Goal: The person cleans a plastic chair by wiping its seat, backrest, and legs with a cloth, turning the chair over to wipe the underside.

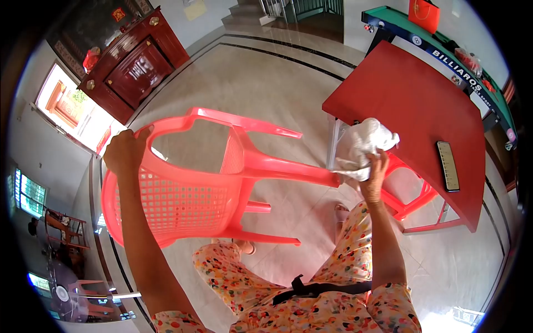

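A pink-red plastic armchair (266, 164) is tipped on its side in front of me, its legs pointing to the right. Fingers of my left hand (124, 151) are wrapped round the rim of the chair at the left. My right hand (374, 175) grips a crumpled white cloth (371, 136), beside the foot of one chair leg. Part of the cloth hangs at that leg's end; whether it touches the plastic I cannot tell. My right fingertips are partly hidden by the cloth.
On the right stands a red table (411, 94) with a phone (447, 165) on it. A red plastic stool (413, 205) is partly under it. Behind is a billiards table (444, 60) carrying a red bag (423, 15). A wooden cabinet (139, 72) and a fan (62, 293) are on the left.
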A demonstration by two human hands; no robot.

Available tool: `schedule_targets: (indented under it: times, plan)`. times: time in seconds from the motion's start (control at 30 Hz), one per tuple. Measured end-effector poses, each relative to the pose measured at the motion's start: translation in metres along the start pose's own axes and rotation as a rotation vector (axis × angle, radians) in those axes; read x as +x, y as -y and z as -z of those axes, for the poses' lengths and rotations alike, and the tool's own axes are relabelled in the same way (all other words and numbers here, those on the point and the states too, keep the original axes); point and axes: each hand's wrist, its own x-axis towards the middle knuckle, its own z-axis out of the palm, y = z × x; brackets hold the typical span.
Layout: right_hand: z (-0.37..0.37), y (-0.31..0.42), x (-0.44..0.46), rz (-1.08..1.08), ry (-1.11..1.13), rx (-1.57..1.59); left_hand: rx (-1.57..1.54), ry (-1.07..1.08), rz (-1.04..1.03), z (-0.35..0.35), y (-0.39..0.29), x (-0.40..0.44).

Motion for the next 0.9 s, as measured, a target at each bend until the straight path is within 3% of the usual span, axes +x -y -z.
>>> schedule_targets:
  times: [0.1, 0.17, 0.27, 0.37, 0.5, 0.63, 0.7, 0.87, 0.9]
  plan:
    - [-0.022, 0.004, -0.004, -0.066, 0.063, 0.101, -0.01, -0.036, -0.014, 0.002, 0.0, -0.002]
    - [-0.027, -0.001, -0.001, -0.03, 0.022, 0.074, -0.025, -0.043, -0.013, 0.0, 0.002, -0.004]
    - [-0.014, -0.008, 0.013, 0.122, 0.195, -0.07, -0.018, -0.057, -0.014, -0.002, 0.004, -0.002]
    - [0.008, -0.003, 0.034, 0.081, -0.17, -0.071, -0.001, -0.036, -0.014, -0.004, 0.01, -0.004]
    - [0.083, 0.024, 0.064, 0.167, -0.414, -0.079, 0.02, -0.087, -0.03, -0.011, 0.011, 0.0]
    - [0.123, 0.056, 0.065, -0.18, -0.566, 0.616, -0.011, -0.096, -0.028, -0.009, 0.008, 0.001]
    - [0.126, 0.057, 0.042, -0.216, -0.483, 0.648, -0.01, -0.115, -0.032, -0.007, 0.003, 0.001]
    - [0.054, 0.035, -0.056, -0.802, -0.173, 1.312, -0.007, -0.059, 0.001, 0.004, -0.011, 0.002]
    - [0.031, 0.07, -0.059, -1.045, -0.142, 1.071, -0.016, -0.052, 0.009, 0.006, -0.014, 0.001]
